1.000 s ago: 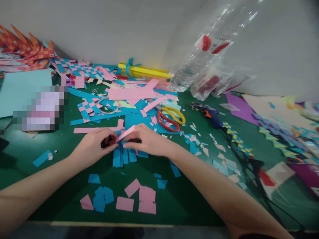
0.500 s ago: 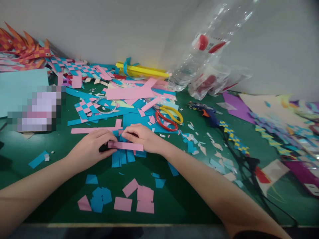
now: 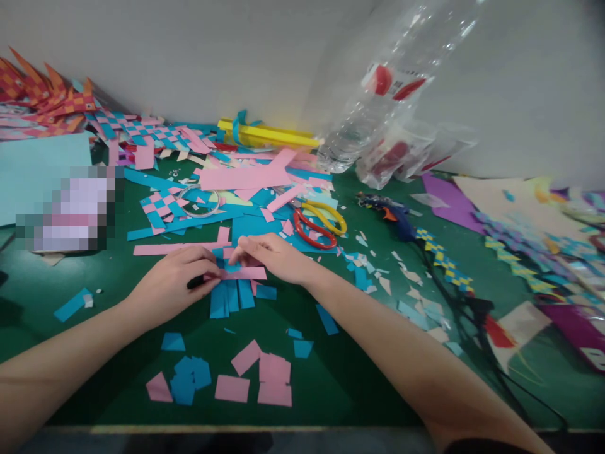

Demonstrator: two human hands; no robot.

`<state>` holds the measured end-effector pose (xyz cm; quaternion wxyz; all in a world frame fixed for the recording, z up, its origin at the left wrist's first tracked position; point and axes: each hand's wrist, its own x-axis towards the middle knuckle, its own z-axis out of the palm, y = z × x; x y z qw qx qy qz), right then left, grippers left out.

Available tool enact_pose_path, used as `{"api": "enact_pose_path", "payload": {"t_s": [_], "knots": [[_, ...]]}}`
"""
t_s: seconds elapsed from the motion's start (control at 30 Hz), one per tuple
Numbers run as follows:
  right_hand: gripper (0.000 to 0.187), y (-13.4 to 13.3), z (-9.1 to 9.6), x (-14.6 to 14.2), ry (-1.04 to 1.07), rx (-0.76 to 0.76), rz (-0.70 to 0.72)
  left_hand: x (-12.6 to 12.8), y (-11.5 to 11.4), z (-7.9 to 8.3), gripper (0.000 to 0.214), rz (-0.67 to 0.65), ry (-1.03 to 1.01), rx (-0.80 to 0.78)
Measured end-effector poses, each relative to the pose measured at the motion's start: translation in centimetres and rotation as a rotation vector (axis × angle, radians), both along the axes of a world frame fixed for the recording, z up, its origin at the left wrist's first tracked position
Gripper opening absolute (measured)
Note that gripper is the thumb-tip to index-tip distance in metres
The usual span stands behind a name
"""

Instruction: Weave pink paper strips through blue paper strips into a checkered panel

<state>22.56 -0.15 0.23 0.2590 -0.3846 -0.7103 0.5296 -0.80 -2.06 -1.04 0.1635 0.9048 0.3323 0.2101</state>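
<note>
My left hand (image 3: 171,285) and my right hand (image 3: 271,256) meet at the middle of the green table (image 3: 118,315). Between them lies a pink paper strip (image 3: 246,273) laid across several blue paper strips (image 3: 231,295). My left fingertips pinch the pink strip's left end, and a small black object (image 3: 195,283) shows under that hand. My right fingers press on the strip and on the blue strips' top ends.
Loose pink and blue paper squares (image 3: 231,378) lie near the front edge. Red and yellow scissors (image 3: 319,224) rest behind my right hand. Beyond are a glue gun (image 3: 394,214) with its black cord, a clear plastic bottle (image 3: 378,107), and woven paper pieces (image 3: 161,205).
The pink strip was tilted up between my fingers a second ago. It came down flat across the blue strips and slid left, further in among them.
</note>
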Motion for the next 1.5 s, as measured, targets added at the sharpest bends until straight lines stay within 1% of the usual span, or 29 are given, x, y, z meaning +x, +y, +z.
{"api": "enact_pose_path", "payload": {"t_s": [0.1,0.17,0.2,0.27,0.33,0.4,0.47,0.5,0.57,0.67,0.77,0.83,0.9,1.0,1.1,1.3,1.5], "knots": [[0.064,-0.2,0.1,0.0,0.029,-0.024,0.002,0.1,0.0,0.1,0.019,0.004,0.001,0.006],[0.063,-0.4,0.4,0.0,0.002,0.029,-0.023,0.0,-0.1,0.2,0.020,0.012,0.004,0.009],[0.061,-0.5,0.5,0.0,-0.018,0.095,-0.046,0.0,-0.1,0.2,0.020,0.015,0.009,0.006],[0.056,-0.7,0.8,-0.1,-0.055,0.319,-0.111,-0.1,-0.1,0.2,0.020,0.018,0.017,-0.005],[0.046,-0.7,0.9,0.1,-0.087,0.610,-0.163,-0.1,-0.1,0.1,0.020,0.017,0.013,-0.005],[0.033,-0.5,0.5,0.4,-0.108,0.861,-0.165,-0.2,-0.2,0.0,0.020,0.038,-0.006,0.025],[0.023,-0.1,-0.1,0.8,-0.129,1.016,-0.114,-0.2,-0.3,0.1,0.025,0.075,-0.013,0.071],[0.022,0.1,-0.5,0.9,-0.149,1.056,-0.091,-0.3,-0.4,0.3,0.028,0.093,-0.008,0.099],[0.025,0.4,-1.1,1.2,-0.221,1.048,-0.042,-0.5,-0.6,0.7,0.032,0.095,0.025,0.161],[0.034,0.5,-1.6,1.4,-0.296,0.976,-0.035,-1.0,-0.6,1.2,0.030,0.093,0.094,0.208],[0.042,0.5,-1.8,1.4,-0.308,0.946,-0.033,-1.6,-0.2,1.0,0.034,0.087,0.095,0.137],[0.044,0.5,-1.9,1.5,-0.296,0.976,-0.049,-2.0,0.1,0.7,0.037,0.100,0.067,0.060],[0.041,0.6,-2.1,1.6,-0.272,1.043,-0.102,-2.4,0.4,0.4,0.039,0.143,0.041,0.000],[0.029,0.8,-2.3,1.8,-0.253,1.108,-0.181,-2.8,0.6,0.2,0.041,0.173,0.041,-0.038],[0.022,0.9,-2.3,1.8,-0.266,1.078,-0.186,-2.8,0.7,0.3,0.039,0.162,0.030,-0.035],[0.027,0.9,-2.2,1.6,-0.299,0.991,-0.147,-2.1,0.9,0.2,0.035,0.161,0.002,-0.049],[0.025,0.6,-2.0,1.4,-0.277,1.000,-0.145,-1.3,0.9,0.4,0.039,0.128,0.006,-0.016]]}}
